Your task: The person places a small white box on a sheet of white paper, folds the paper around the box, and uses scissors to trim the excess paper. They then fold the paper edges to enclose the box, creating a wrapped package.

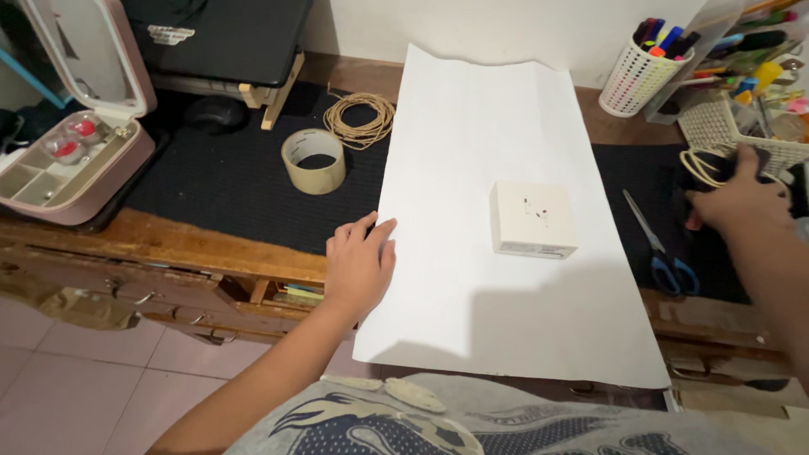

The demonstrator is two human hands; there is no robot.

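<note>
On a wooden desk with a black mat, seen from above: large white paper sheet (497, 168) spread flat, small white box (533, 219) resting near its middle. Left hand (361, 265) pressed flat on the sheet's left edge, fingers spread and released, gripping nothing. Right hand (742, 198) reaching right beside a white basket (742, 135), fingers curled over yellow looped cord (699, 164); whether grasped, cannot tell. Seemingly gathering wrapping supplies; next calls for a firm hold there. Blue-handled scissors (661, 248), tape roll (313, 160), twine coil (360, 120) nearby.
</note>
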